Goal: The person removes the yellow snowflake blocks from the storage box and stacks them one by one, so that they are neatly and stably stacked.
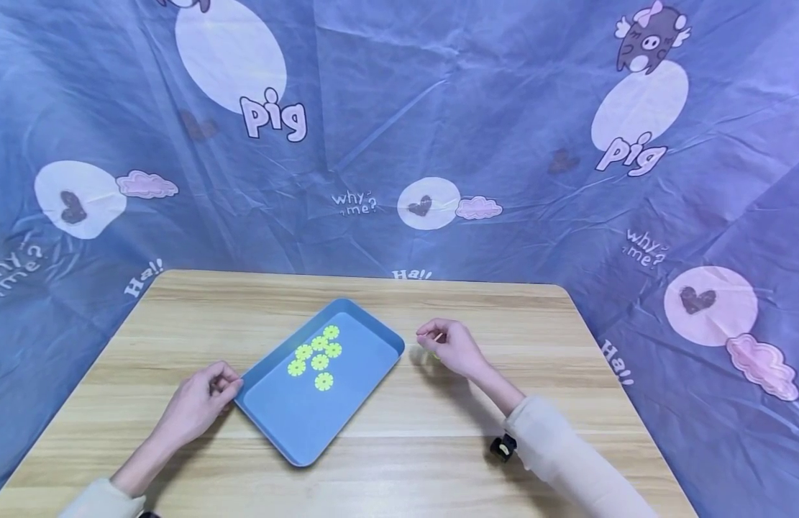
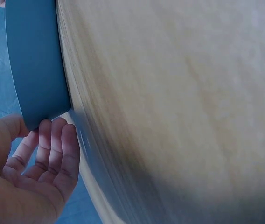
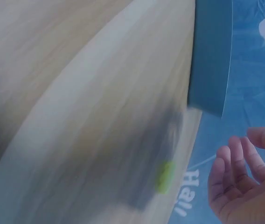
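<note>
Before blue printed cloth (image 1: 516, 108), at wood-grain table (image 1: 438, 453): pinching blue rectangular tray (image 1: 354, 381) with left hand (image 1: 195, 404), holding right hand (image 1: 459, 350) unclenched near yellow-green piece (image 3: 164, 177).

Both cream-sleeved arms (image 1: 580, 460) reach forward; the left hand (image 1: 195, 404) pinches between thumb and bent fingers, while the right hand (image 1: 456, 349) hovers, fingers loosely curled toward its thumb.

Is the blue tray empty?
No, the blue tray isn't empty: the head view shows seven yellow-green flower shapes lying inside.
</note>
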`<state>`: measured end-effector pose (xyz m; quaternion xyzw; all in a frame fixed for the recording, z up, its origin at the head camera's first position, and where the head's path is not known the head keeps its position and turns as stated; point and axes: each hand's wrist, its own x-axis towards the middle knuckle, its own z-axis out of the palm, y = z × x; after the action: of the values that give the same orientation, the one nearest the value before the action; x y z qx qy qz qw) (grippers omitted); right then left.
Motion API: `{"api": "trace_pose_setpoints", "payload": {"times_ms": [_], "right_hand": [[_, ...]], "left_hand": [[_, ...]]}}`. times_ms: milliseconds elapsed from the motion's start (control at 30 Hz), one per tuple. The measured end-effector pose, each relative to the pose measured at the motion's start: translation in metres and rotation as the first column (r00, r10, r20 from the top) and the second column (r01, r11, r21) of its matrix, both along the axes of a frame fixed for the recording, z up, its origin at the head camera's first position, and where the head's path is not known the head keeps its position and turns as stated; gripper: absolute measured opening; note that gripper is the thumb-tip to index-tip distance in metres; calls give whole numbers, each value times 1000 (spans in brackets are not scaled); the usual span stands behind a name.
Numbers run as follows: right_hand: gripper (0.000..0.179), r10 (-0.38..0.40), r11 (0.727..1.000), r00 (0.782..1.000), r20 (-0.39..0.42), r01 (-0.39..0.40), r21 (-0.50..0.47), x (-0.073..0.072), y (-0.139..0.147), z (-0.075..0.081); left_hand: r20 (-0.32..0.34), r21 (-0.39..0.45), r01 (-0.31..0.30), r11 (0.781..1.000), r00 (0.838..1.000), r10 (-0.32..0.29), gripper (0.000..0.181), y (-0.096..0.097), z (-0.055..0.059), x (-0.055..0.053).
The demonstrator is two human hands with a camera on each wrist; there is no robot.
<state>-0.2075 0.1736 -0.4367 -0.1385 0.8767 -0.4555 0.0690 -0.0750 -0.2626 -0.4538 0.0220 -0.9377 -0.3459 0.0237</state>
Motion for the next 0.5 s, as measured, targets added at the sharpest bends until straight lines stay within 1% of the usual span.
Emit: {"api": "trace_pose_setpoints", "payload": {"times_ms": [200,333,400,500], "right_hand": [[11,29,1000,998,-52,-29,-3,3,-21,4],[10,76,997,993,-95,-74,24,5,-36,5],[12,112,992,985,-131,-104,67,6,-43,5],[17,171,979,964,-203,-145,141,6,-53,4]], "left_hand": [[0,3,1,1000,1000,-1,6,0,-1,0],[-10,0,3,1000,1000,-3,6,-1,-2,-1],[-21,-4,5,1000,1000,-5,6,-1,-2,-1],[-36,-10,6,1000,999,-7,5,-2,-2,-1]]}}
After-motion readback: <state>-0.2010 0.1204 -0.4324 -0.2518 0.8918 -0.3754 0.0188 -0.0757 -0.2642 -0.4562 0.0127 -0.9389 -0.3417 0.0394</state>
